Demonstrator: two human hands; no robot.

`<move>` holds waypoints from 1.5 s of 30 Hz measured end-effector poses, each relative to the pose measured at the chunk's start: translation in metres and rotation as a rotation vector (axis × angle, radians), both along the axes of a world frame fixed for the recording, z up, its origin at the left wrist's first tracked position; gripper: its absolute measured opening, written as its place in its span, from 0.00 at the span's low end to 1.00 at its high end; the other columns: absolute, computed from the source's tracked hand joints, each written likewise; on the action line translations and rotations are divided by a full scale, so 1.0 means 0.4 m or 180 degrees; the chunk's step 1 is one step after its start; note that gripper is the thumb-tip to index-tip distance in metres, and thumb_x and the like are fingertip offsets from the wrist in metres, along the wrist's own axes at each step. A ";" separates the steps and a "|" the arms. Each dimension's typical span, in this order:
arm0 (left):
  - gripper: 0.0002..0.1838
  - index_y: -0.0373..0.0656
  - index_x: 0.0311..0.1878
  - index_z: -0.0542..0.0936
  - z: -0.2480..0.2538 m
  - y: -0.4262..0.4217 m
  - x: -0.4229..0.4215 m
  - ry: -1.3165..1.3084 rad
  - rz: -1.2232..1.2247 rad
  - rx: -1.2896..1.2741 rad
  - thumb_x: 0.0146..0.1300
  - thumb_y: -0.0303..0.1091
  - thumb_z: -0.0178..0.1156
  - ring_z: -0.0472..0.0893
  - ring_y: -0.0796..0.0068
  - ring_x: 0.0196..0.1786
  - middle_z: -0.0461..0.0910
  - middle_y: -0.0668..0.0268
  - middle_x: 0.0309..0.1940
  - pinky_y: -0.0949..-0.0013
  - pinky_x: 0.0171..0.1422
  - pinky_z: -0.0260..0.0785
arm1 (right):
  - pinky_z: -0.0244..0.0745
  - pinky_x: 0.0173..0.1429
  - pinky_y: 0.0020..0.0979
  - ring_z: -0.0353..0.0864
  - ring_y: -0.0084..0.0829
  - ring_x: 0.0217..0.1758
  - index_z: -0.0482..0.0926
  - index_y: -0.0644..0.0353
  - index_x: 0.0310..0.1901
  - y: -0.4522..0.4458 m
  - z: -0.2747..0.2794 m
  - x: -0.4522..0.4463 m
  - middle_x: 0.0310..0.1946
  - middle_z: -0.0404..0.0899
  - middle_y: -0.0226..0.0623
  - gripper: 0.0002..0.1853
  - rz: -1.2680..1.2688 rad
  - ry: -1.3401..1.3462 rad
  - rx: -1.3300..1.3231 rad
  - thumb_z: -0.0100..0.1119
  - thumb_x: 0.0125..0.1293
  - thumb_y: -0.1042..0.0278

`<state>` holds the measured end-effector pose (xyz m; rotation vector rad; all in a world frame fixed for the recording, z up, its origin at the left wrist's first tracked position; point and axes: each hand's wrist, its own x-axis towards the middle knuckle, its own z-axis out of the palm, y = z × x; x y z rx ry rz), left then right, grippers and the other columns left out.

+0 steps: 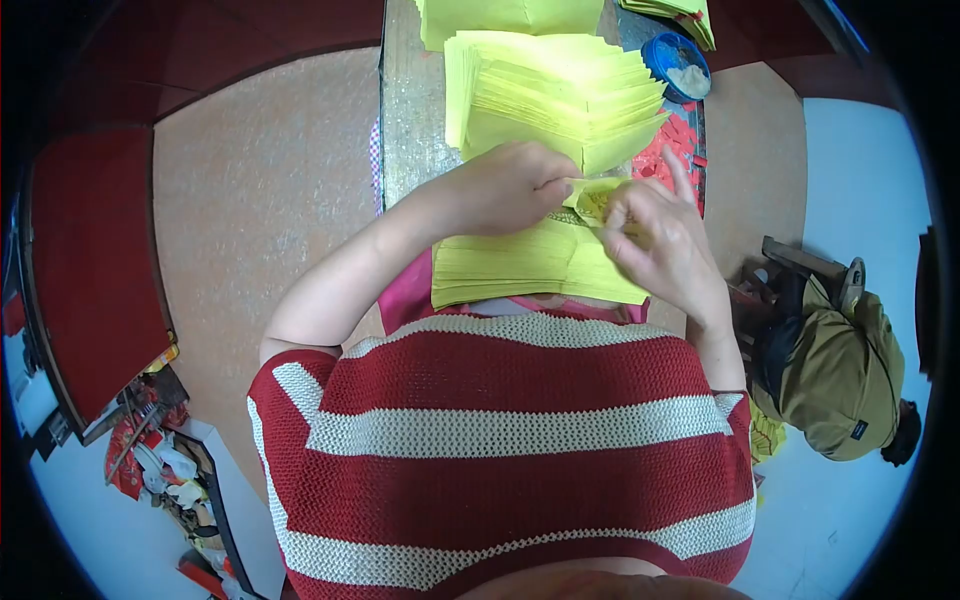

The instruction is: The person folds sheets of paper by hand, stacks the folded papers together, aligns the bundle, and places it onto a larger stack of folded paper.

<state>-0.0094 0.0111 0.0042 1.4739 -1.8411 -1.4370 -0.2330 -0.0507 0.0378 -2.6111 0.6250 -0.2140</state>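
Note:
Between my hands is a sheet of yellow paper point(592, 198) with darker printed marks, partly hidden by the fingers. My left hand point(515, 185) is closed, its thumb and fingers pinching the left end of this sheet. Beside the sheet's right part, my right hand point(660, 240) is curled with thumb and index finger drawn together and the little finger sticking out. What its fingertips hold, if anything, cannot be made out. Close to my body lies a stack of yellow paper point(500, 268). Beyond my hands, a larger fanned pile of yellow sheets point(550, 95) rests on the table.
Red paper scraps point(680, 135) lie at the right side of the narrow table point(410, 130). A blue round tub point(677, 65) with whitish contents stands behind them. More yellow paper point(520, 15) is at the far end. A bag point(840, 370) sits off to the right.

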 end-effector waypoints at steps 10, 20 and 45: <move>0.14 0.36 0.47 0.80 -0.018 -0.001 -0.015 0.0161 -0.0011 -0.0774 0.73 0.37 0.51 0.83 0.55 0.38 0.82 0.51 0.32 0.56 0.48 0.73 | 0.49 0.79 0.56 0.83 0.33 0.44 0.79 0.55 0.34 -0.010 0.042 0.010 0.33 0.81 0.30 0.04 -0.0099 -0.0389 -0.0873 0.66 0.58 0.71; 0.10 0.37 0.45 0.82 0.075 0.013 0.023 0.0075 0.0915 -0.1740 0.68 0.32 0.59 0.86 0.65 0.40 0.86 0.58 0.35 0.65 0.48 0.78 | 0.46 0.79 0.56 0.77 0.38 0.62 0.84 0.56 0.39 -0.014 -0.003 0.018 0.51 0.81 0.38 0.09 -0.0032 -0.0049 -0.0250 0.66 0.62 0.61; 0.10 0.35 0.44 0.81 0.003 -0.026 0.006 0.0170 0.1054 -0.1155 0.70 0.32 0.55 0.83 0.75 0.35 0.84 0.60 0.32 0.68 0.42 0.75 | 0.46 0.79 0.58 0.77 0.37 0.61 0.85 0.53 0.43 0.053 0.043 -0.006 0.48 0.81 0.37 0.12 0.0424 0.0326 -0.0362 0.69 0.59 0.61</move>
